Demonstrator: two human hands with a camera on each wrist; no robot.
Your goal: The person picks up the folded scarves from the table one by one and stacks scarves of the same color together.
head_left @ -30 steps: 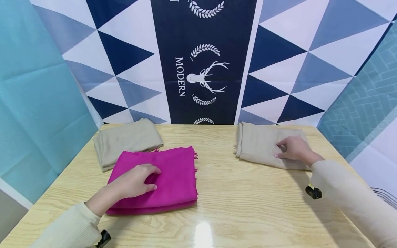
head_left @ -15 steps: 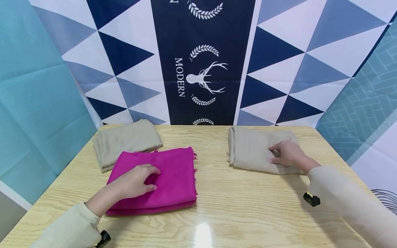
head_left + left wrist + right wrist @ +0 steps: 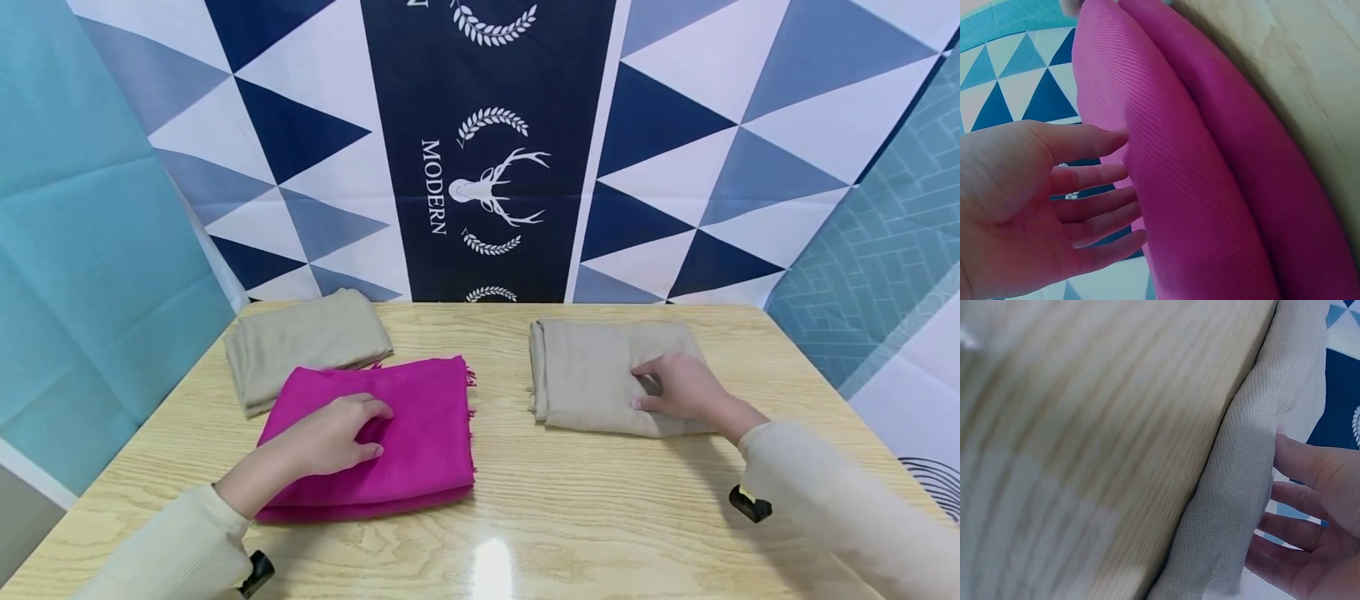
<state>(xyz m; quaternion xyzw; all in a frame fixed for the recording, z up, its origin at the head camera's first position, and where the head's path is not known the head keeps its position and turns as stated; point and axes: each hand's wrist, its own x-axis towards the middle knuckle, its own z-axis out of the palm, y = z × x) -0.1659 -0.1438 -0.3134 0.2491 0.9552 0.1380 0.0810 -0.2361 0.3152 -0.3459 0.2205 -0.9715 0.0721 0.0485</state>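
Note:
A folded magenta scarf (image 3: 427,417) with a fringed right edge lies on the table at centre left in the head view. My left hand (image 3: 330,442) rests its fingertips on top of it, thumb spread apart from the fingers. At the right, my right hand (image 3: 678,387) presses its fingertips on a folded beige scarf (image 3: 585,375), whose fringe points left. Both wrist views show spread, slightly bent fingers (image 3: 1097,206) touching the cloth surface, with no fold pinched between them. In the right wrist view the beige scarf (image 3: 1235,462) lies flat on the wood.
A second folded beige scarf (image 3: 307,342) sits at the back left, its near corner overlapped by the magenta one. Wood-grain table (image 3: 570,517) extends between and in front of the scarves. Patterned cloth backdrop (image 3: 487,167) rises at the table's back edge.
The right hand has slid the beige scarf left and toward the person across the table. The left hand and magenta scarf have stayed almost where they were.

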